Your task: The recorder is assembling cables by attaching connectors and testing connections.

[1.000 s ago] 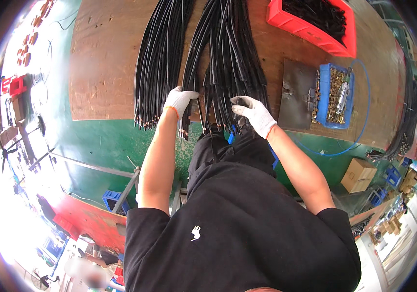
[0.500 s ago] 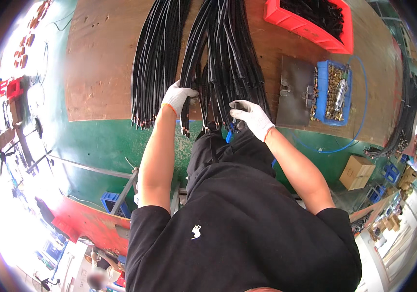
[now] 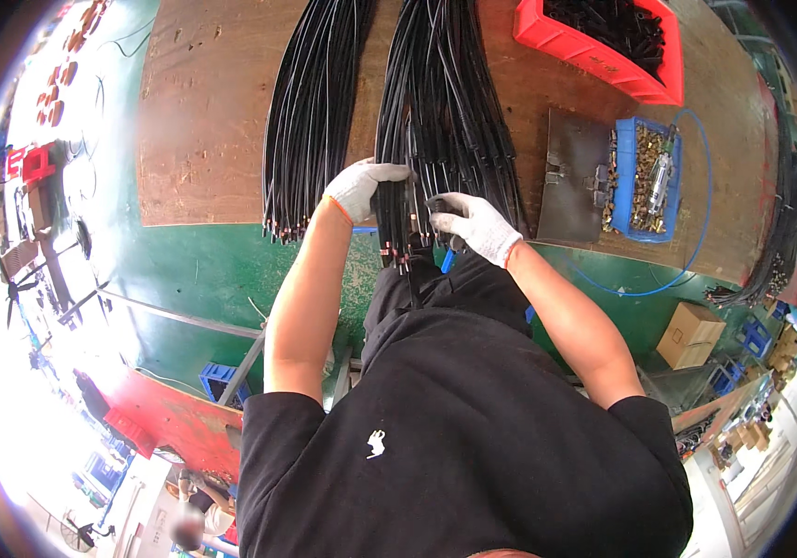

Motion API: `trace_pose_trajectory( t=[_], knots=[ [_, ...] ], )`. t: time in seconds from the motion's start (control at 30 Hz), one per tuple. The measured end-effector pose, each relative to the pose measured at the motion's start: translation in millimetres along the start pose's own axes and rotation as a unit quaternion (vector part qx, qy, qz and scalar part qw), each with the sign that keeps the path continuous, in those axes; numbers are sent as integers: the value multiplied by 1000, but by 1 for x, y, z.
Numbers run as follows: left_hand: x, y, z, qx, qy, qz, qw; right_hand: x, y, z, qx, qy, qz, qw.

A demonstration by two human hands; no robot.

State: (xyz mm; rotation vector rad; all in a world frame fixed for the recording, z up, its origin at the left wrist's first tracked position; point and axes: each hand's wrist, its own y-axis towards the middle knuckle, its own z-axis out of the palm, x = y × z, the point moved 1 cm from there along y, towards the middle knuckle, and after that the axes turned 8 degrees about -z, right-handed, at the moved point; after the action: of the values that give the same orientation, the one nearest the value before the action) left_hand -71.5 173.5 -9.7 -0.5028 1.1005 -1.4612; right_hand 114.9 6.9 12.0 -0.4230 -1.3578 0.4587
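At the worktop's near edge point(image 3: 203, 221), the left hand point(image 3: 357, 191) is clasping cables point(image 3: 392, 210), seemingly bunching them, the right hand point(image 3: 482, 228) pinching a black piece point(image 3: 436, 205).

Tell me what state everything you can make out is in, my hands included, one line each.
Left hand: gloved, closed around part of the right cable bundle
Right hand: gloved, curled, grip unclear
Right cable bundle: partly gathered in the left hand
Left cable bundle: fanned out, coppery at the tips
Red bin: open-topped, holding black parts
Blue bin: open-topped, holding brass-coloured fittings
Cardboard box: appears closed
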Motion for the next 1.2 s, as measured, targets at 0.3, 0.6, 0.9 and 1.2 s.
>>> trace_pose_trajectory(
  t=[0.3, 0.6, 0.9, 1.2],
  knots=[
    [8, 1, 13, 4, -38, -7, 999, 24, -23, 6, 104, -39, 50, 993],
    [21, 7, 25, -59, -17, 40, 997, 28, -18, 9, 90, -59, 76, 991],
    [15, 5, 29, -78, -14, 12, 997, 29, 20, 19, -52, -64, 76, 994],
    [-13, -18, -17, -68, 33, 8, 997, 40, 108, 18, -154, -251, 20, 955]
  ],
)
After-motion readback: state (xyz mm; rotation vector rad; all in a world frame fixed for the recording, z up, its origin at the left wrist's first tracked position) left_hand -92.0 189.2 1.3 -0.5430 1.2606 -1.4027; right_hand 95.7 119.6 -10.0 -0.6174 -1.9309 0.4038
